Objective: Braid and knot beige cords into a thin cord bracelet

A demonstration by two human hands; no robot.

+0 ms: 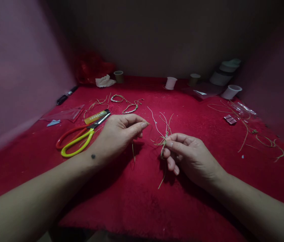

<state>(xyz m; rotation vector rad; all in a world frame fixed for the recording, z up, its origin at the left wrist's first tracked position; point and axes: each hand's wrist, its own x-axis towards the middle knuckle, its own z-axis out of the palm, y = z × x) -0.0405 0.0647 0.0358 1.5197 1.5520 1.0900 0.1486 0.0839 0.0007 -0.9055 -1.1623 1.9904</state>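
My left hand point(125, 131) pinches a thin cord between thumb and index finger, and a loose length of it hangs below the palm. Across from it, my right hand point(184, 151) holds a knotted bundle of green and whitish cords point(166, 139) between thumb and fingertips. Several loose cord ends stick up from the bundle, and one hangs down toward the table. Both hands are a little above the red cloth. Just left of my left hand lie scissors point(78, 139) with one red and one yellow handle, beside a yellow lighter point(96, 116).
Two braided bracelets point(130, 109) lie beyond my hands on the red cloth point(142, 201). Thread spools point(171, 83), a bottle point(225, 72) and a red plastic bag point(94, 69) line the back. A binder clip point(230, 119) and tangled cords point(265, 137) are at right, a black marker point(66, 95) at left.
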